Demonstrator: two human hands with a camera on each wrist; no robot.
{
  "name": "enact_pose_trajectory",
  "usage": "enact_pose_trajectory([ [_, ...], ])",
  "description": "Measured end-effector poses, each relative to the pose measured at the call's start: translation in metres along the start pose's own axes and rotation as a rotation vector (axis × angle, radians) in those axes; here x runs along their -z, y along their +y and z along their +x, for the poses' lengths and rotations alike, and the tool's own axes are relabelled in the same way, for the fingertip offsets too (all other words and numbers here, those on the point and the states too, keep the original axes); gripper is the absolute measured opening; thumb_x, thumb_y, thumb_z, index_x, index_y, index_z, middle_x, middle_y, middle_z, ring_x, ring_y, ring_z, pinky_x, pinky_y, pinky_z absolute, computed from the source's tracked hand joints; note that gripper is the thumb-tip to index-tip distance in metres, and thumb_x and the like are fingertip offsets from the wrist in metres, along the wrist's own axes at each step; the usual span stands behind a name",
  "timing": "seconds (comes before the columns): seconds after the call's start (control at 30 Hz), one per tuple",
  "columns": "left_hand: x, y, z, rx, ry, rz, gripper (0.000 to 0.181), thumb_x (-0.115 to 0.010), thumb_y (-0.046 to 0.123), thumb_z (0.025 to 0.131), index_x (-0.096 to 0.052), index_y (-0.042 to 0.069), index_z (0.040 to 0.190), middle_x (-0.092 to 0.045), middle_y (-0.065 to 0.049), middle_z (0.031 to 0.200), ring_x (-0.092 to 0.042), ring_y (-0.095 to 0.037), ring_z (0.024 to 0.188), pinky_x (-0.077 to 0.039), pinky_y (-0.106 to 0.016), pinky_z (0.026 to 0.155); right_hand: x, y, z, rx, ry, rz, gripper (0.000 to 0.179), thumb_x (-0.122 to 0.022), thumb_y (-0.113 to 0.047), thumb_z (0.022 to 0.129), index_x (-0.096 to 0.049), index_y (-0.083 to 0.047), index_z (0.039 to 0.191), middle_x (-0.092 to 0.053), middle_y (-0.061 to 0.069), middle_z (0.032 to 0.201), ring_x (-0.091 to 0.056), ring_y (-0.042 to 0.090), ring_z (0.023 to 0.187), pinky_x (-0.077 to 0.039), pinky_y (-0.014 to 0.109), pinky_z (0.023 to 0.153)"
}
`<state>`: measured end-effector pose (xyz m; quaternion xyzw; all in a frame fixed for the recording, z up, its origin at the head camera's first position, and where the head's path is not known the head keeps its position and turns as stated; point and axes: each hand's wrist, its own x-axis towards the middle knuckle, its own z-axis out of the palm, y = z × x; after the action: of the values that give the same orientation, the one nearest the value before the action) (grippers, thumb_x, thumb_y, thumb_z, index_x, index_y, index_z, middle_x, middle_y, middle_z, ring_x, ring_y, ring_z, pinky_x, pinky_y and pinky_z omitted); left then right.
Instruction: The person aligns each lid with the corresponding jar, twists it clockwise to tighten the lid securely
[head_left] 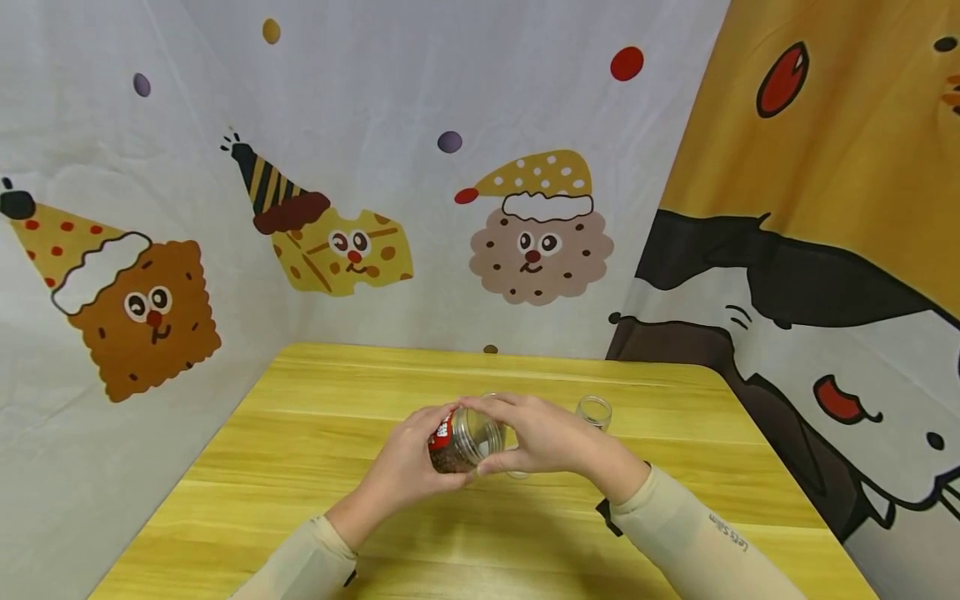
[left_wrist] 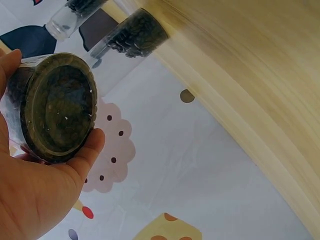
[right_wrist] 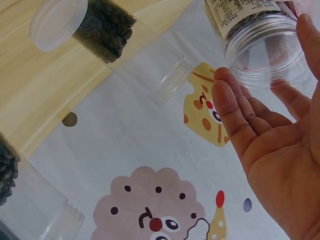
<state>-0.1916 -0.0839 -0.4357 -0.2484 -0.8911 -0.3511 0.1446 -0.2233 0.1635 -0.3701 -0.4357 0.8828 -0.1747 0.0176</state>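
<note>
Above the wooden surface [head_left: 315,433], a tilted clear jar [head_left: 456,452] of dark contents sits in my left hand [head_left: 405,458], fingers curled round it, while my right hand [head_left: 542,429] is loosely spread about its mouth. Past it stand two clear containers [right_wrist: 105,32] of dark pieces, a translucent lid [right_wrist: 57,22] near one, before a cartoon-printed cloth [head_left: 375,92].

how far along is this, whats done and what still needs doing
Done: the labelled jar is uncapped, and two clear jars stand uncapped, partly filled with dark pieces.
In hand: the left hand holds the labelled jar tilted, the right hand at its mouth.
Probably left: setting that jar down and fitting the clear lid, which lies on the table.
</note>
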Motion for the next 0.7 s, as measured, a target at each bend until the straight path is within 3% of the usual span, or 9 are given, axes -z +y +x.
enact_pose_trajectory([
  [0.23,-0.0009,0.0011,-0.0002,-0.006,0.013,0.021,0.094,-0.102,0.031,0.067,-0.06,0.006,0.148,-0.069,-0.012,0.14,-0.071,-0.026,0.119,-0.066,-0.038,0.092,-0.0035,0.0011,0.0015,-0.022,0.025,0.023,0.082,-0.074,-0.058,0.096,-0.044,-0.022,0.164,-0.064,0.014,0.15,-0.073,0.019,0.116,-0.065,0.036,0.093],
  [0.4,-0.0007,0.0017,-0.0002,-0.004,0.017,0.018,0.093,-0.103,0.03,0.067,-0.061,0.006,0.147,-0.069,-0.011,0.139,-0.071,-0.025,0.118,-0.066,-0.037,0.092,-0.0048,0.0018,0.0024,-0.029,0.031,0.037,0.083,-0.073,-0.061,0.096,-0.045,-0.021,0.163,-0.065,0.013,0.149,-0.073,0.018,0.116,-0.065,0.035,0.092],
  [0.57,0.0009,0.0,0.0003,-0.011,0.036,0.009,0.091,-0.102,0.025,0.067,-0.062,0.003,0.145,-0.07,-0.013,0.137,-0.072,-0.027,0.117,-0.066,-0.039,0.093,-0.0037,0.0033,0.0003,-0.004,0.026,0.02,0.096,-0.079,-0.06,0.091,-0.033,-0.03,0.169,-0.052,0.011,0.163,-0.067,0.026,0.132,-0.061,0.045,0.105],
  [0.7,0.0037,-0.0008,0.0012,0.01,0.031,-0.007,0.09,-0.102,0.022,0.068,-0.061,0.003,0.146,-0.07,-0.014,0.138,-0.071,-0.028,0.119,-0.065,-0.042,0.095,-0.001,0.0041,-0.0008,0.056,0.03,0.013,0.102,-0.087,-0.049,0.088,-0.028,-0.034,0.17,-0.04,0.011,0.171,-0.059,0.033,0.142,-0.059,0.051,0.109],
])
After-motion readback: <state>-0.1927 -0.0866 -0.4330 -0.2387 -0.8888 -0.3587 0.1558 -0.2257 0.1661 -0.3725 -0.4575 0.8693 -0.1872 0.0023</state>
